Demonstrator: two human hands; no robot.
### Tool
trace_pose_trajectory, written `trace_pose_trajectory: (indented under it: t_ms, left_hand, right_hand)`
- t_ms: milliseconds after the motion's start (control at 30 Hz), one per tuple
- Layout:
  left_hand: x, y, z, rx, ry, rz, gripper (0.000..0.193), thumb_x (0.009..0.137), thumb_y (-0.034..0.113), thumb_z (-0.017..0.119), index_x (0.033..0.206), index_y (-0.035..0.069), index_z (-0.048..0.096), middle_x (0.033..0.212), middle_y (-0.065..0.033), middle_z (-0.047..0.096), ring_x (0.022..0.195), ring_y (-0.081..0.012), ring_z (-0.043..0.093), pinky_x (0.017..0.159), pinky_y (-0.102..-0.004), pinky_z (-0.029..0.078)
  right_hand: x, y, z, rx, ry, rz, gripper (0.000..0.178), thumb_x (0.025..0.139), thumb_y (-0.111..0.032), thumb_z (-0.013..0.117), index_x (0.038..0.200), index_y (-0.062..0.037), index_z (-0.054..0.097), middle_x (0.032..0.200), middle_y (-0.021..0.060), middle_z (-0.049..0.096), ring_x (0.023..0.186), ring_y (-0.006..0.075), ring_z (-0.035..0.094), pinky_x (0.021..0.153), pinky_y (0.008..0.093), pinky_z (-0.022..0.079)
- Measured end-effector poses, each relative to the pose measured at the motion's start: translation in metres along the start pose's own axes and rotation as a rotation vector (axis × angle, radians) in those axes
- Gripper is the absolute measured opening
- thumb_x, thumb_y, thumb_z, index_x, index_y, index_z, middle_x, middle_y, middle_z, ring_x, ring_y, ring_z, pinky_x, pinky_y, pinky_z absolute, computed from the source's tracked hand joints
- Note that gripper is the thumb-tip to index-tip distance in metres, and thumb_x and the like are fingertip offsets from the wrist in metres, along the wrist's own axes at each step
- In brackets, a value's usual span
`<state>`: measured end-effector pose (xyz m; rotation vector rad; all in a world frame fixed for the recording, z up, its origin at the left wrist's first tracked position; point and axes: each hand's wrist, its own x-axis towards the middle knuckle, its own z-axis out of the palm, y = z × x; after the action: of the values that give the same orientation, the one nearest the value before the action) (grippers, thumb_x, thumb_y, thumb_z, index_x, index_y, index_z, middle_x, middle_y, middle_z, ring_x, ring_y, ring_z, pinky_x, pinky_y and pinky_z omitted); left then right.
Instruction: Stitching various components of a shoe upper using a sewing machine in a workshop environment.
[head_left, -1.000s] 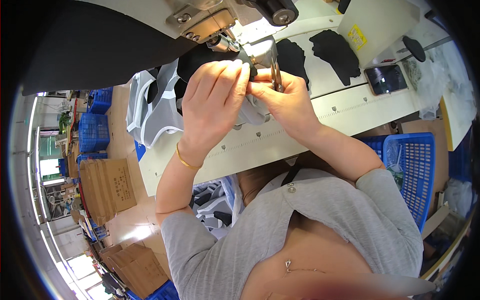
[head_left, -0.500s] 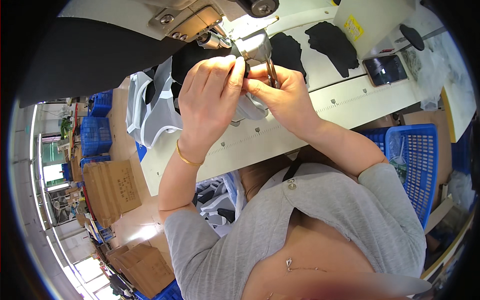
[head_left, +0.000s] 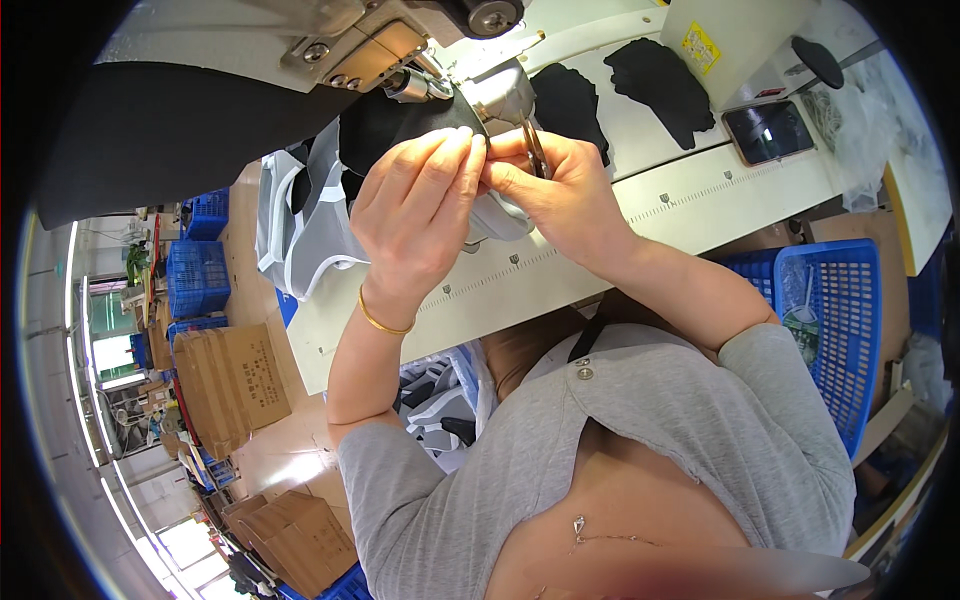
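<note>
Under the head of a sewing machine (head_left: 375, 55), a black fabric piece (head_left: 425, 118) lies over the machine's narrow arm (head_left: 503, 92). My left hand (head_left: 415, 215) pinches the near edge of this fabric between thumb and fingers. Close beside it, my right hand (head_left: 565, 195) is closed, its thumb and index finger meeting at the same edge. Dark metal thread snips (head_left: 537, 150) stick up from the right hand's fingers. Grey and white fabric pieces with black parts (head_left: 320, 215) hang in a bunch left of my left hand. My fingers hide the pinched spot.
Two black cut pieces (head_left: 665, 90) (head_left: 570, 105) lie on the white machine table (head_left: 590, 250), right of the machine. A phone (head_left: 768, 132) rests farther right. Blue baskets (head_left: 845, 330) stand at the right, cardboard boxes (head_left: 230, 385) at the left. Below the table sits a bag of fabric pieces (head_left: 440, 405).
Both hands have drawn slightly toward me, and more black fabric shows between my fingers and the machine. The snips have tilted and sit lower in my right hand. The view has shifted slightly.
</note>
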<state>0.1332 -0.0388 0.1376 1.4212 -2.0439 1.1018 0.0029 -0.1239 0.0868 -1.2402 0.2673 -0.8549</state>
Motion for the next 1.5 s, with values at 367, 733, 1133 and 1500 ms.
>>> trace_pose_trajectory:
  t_ms: [367, 733, 1133, 1500]
  left_hand:
    - [0.000, -0.007, -0.007, -0.032, -0.051, 0.021, 0.031, 0.063, 0.007, 0.071, 0.093, -0.002, 0.071, 0.097, -0.0081, 0.067, 0.089, -0.0218, 0.067, 0.077, -0.0325, 0.057]
    - [0.006, -0.015, -0.007, -0.085, -0.075, -0.021, 0.024, 0.067, -0.005, 0.069, 0.091, -0.002, 0.072, 0.095, -0.0087, 0.070, 0.087, -0.0231, 0.069, 0.075, -0.0327, 0.057]
    - [0.002, -0.018, -0.002, -0.086, -0.089, -0.121, 0.033, 0.067, -0.008, 0.067, 0.098, 0.001, 0.072, 0.099, -0.0087, 0.068, 0.091, -0.0249, 0.067, 0.080, -0.0347, 0.055]
    - [-0.005, -0.013, 0.001, -0.015, -0.098, -0.213, 0.034, 0.072, -0.008, 0.063, 0.104, 0.000, 0.071, 0.103, -0.0094, 0.068, 0.097, -0.0266, 0.065, 0.088, -0.0380, 0.051]
  right_hand:
    - [-0.004, -0.005, 0.006, 0.050, -0.007, 0.097, 0.011, 0.090, -0.008, 0.064, 0.092, 0.0014, 0.069, 0.077, 0.0003, 0.067, 0.071, 0.0030, 0.054, 0.062, 0.0216, 0.046]
    - [0.005, -0.013, 0.011, 0.098, -0.018, 0.101, 0.011, 0.088, -0.006, 0.063, 0.091, 0.0024, 0.069, 0.082, 0.0039, 0.071, 0.075, 0.0052, 0.061, 0.067, 0.0228, 0.050]
    - [0.016, -0.001, 0.016, 0.144, 0.000, 0.048, 0.013, 0.089, -0.006, 0.062, 0.098, 0.0025, 0.068, 0.084, -0.0010, 0.068, 0.076, 0.0019, 0.054, 0.066, 0.0208, 0.046]
    - [0.013, 0.004, 0.020, 0.179, -0.010, -0.004, 0.022, 0.089, -0.004, 0.061, 0.109, 0.0024, 0.068, 0.087, -0.0021, 0.069, 0.076, 0.0005, 0.051, 0.065, 0.0196, 0.044]
